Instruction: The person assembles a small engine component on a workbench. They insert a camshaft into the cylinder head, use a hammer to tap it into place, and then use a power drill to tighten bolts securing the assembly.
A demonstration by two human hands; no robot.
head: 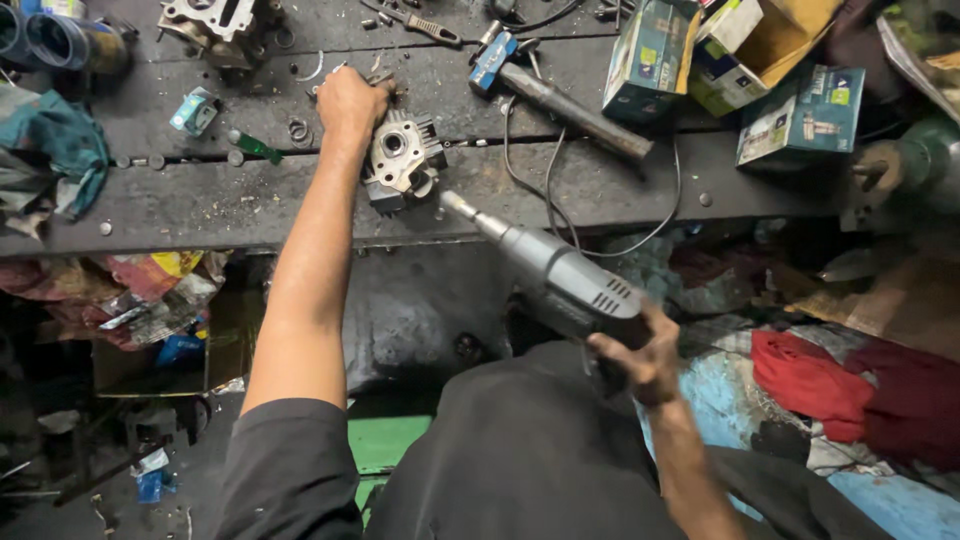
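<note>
The left hand (pixel 350 103) reaches out at full arm's length and closes over the far top edge of a small engine cylinder head (pixel 402 160), a pale cast-metal part with a round bore in its face and cooling fins along one side. The fingers curl over the part's upper corner and press it down onto the dark, greasy worktop (pixel 200 200), apparently to pin it so it cannot turn or slide; it sits near the worktop's front edge, tilted a little, bore face turned up towards the camera

The right hand (pixel 640 350) is wrapped fully round the grip of a grey power drill (pixel 560 272), held low and close to the body. The drill angles up and left, so its chuck and short bit (pixel 462 208) sit just beside the head's lower right corner, near it but apparently not yet touching. That slant lines the tool's nose with the part while the body of the drill stays off the worktop's edge. Its dark cable (pixel 560 215) loops back across the worktop behind it

A hammer (pixel 555 100) lies just beyond, handle pointing right, within easy reach. Green cardboard boxes (pixel 800 120) stand at the right, another metal casting (pixel 215 25) at the back, and washers and screws lie scattered between
</note>
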